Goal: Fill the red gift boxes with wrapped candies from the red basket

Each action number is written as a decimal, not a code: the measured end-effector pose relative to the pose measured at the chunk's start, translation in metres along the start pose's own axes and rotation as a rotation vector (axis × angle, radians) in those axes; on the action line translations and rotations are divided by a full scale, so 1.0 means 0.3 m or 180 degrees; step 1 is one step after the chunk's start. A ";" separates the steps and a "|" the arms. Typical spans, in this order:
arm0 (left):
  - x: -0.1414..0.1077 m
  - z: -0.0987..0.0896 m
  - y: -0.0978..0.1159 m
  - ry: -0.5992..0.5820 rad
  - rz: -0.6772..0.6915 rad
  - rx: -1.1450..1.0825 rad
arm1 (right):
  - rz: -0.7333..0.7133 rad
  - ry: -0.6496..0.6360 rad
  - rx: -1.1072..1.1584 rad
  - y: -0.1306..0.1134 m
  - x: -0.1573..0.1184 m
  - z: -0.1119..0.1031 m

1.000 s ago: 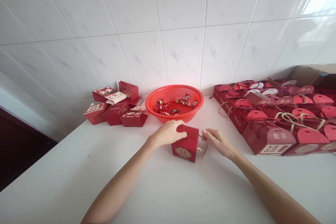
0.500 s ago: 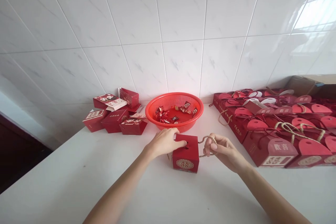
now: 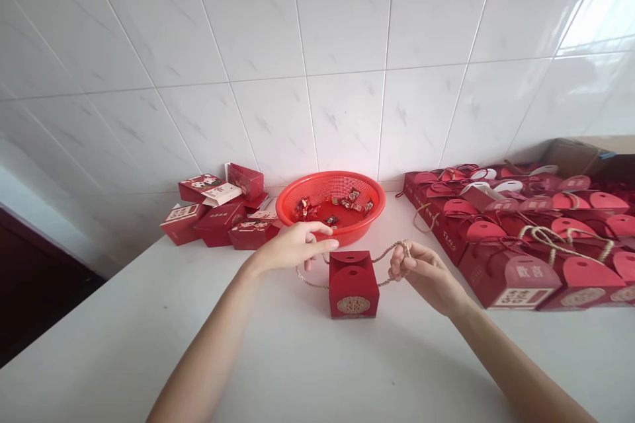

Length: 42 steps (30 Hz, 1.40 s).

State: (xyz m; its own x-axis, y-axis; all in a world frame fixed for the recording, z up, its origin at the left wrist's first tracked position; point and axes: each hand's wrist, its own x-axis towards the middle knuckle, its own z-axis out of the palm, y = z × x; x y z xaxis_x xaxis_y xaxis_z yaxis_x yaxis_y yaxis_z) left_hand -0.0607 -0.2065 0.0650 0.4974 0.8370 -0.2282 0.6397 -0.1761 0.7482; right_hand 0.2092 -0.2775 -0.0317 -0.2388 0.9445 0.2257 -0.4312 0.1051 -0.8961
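Observation:
A small red gift box with a gold round emblem stands upright on the white table, its two top flaps tilted apart. Twisted beige rope runs through it and loops out on both sides. At the right, my right hand pinches the rope's loop between thumb and fingers. My left hand hovers left of the box with fingers stretched apart, close to the left rope loop and holding nothing. Behind the box sits a red plastic basket with several wrapped candies in it.
Several red boxes lie piled at the back left. Rows of red gift boxes with cords fill the right side, near a cardboard carton. A tiled wall closes off the back of the white table.
My left hand has let go of the box top and moved left, its fingers spreading. The top flaps have sprung apart. My right hand still holds the rope, slightly higher.

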 end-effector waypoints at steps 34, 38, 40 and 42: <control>0.002 0.123 0.048 -0.0513 0.1297 -0.1842 | 0.0451 -0.0148 -0.2955 -0.165 0.208 0.196; -0.002 0.133 0.058 -0.0571 0.1361 -0.1739 | 0.0379 0.0196 -0.3122 -0.158 0.203 0.208; 0.000 0.134 0.060 -0.0450 0.1338 -0.1569 | 0.0354 0.0304 -0.3170 -0.160 0.203 0.203; 0.004 0.137 0.057 -0.0194 0.1290 -0.1259 | 0.0279 0.0361 -0.3152 -0.165 0.203 0.193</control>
State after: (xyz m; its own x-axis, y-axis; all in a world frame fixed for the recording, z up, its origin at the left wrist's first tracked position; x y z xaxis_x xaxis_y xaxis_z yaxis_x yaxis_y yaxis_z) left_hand -0.0250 -0.2298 0.0519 0.6977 0.7095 0.0991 0.1283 -0.2598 0.9571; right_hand 0.1656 -0.2430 0.0484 -0.1282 0.9800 0.1521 0.5155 0.1969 -0.8340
